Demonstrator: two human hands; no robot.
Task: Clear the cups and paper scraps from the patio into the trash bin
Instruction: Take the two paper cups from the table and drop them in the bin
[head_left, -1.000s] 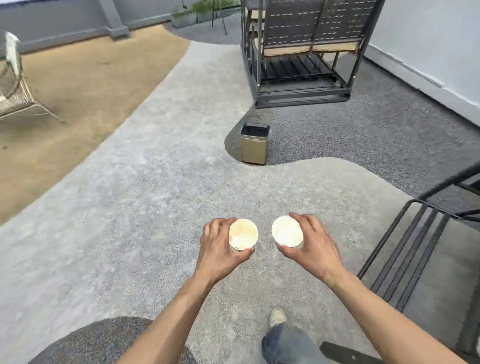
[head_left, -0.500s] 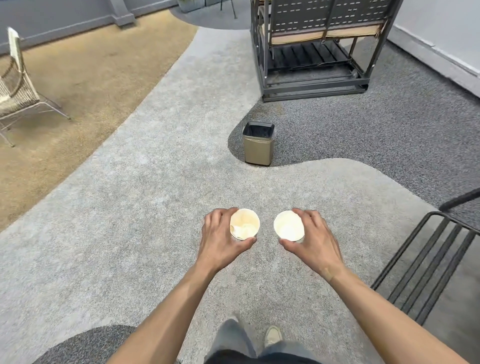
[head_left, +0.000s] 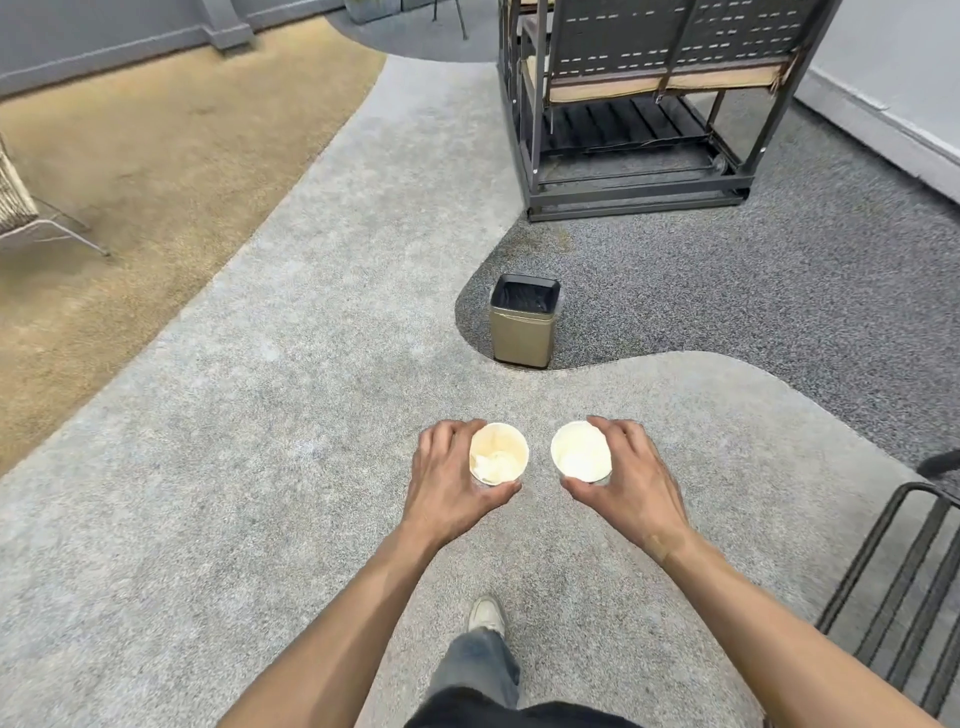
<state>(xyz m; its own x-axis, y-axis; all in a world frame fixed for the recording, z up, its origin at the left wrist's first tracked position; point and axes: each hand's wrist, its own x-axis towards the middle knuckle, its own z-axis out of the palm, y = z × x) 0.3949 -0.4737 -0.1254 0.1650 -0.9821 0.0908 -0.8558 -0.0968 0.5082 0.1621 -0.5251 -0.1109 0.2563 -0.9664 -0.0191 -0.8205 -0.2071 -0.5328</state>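
Two paper cups are carried upright — the left cup (head_left: 498, 453), holding crumpled paper, clasped by the left hand (head_left: 451, 480); the right cup (head_left: 581, 450) by the right hand (head_left: 628, 480) — so nothing spills before the trash bin (head_left: 523, 327) at twelve o'clock.

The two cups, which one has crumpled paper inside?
The cup in the left hand, cup: a crumpled paper wad sits inside. The right hand's cup looks empty.

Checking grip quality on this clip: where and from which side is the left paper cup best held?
Around its side wall just below the rim, from the outer left. The left paper cup is upright with crumpled paper inside, so a sideways wrap keeps the mouth up. The left hand does this, fingers behind, thumb in front. The right hand mirrors it on the right paper cup.
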